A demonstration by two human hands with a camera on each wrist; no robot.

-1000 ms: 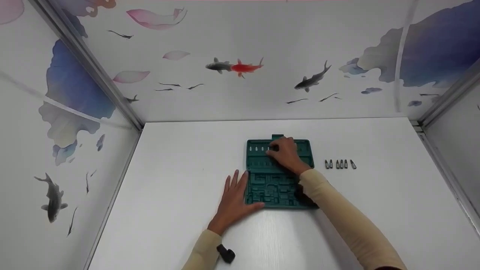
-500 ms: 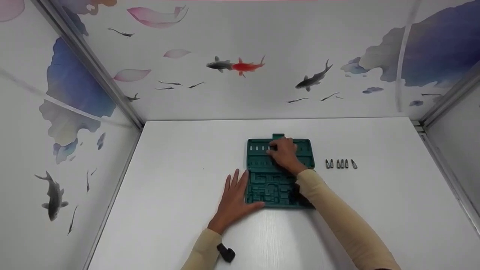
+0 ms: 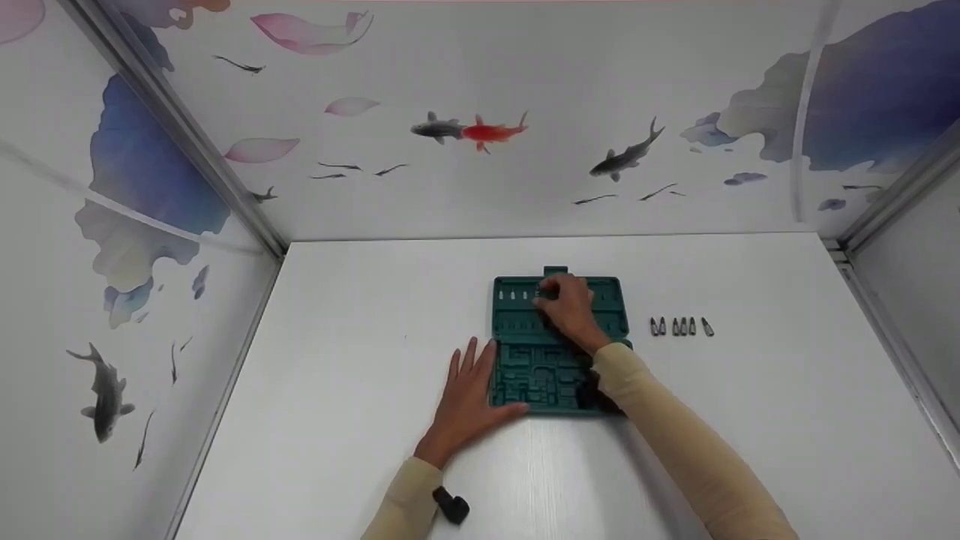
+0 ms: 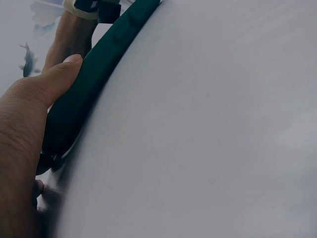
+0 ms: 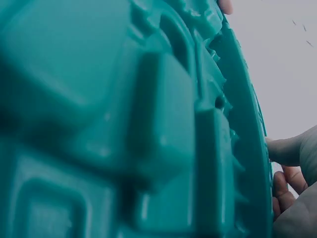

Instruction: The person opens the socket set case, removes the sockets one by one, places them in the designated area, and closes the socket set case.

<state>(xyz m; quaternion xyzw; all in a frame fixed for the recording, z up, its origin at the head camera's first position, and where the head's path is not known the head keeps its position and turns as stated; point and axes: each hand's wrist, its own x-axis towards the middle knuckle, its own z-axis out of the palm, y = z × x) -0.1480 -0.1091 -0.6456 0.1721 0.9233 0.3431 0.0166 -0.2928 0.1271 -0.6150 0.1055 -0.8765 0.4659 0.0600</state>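
While the left hand (image 3: 466, 405) is spread wide against the open green case (image 3: 544, 375) on the tabletop (image 3: 360, 322), the right hand (image 3: 571, 309) curls at its pale pieces (image 3: 513, 295); whether it pinches one I can't tell. Dark bits (image 3: 683, 327) lie beside. From the left wrist, the thumb (image 4: 64, 74) touches the case's edge; from the right, moulded shapes (image 5: 171, 119) loom close.

We see the green case (image 3: 544, 379) lying open, small pale bits (image 3: 514, 295) along its row nearest the desk's (image 3: 360, 315) far edge.

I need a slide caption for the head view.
Left hand touches an open green tool case; right hand reaches into its far half; six bits lie alongside.
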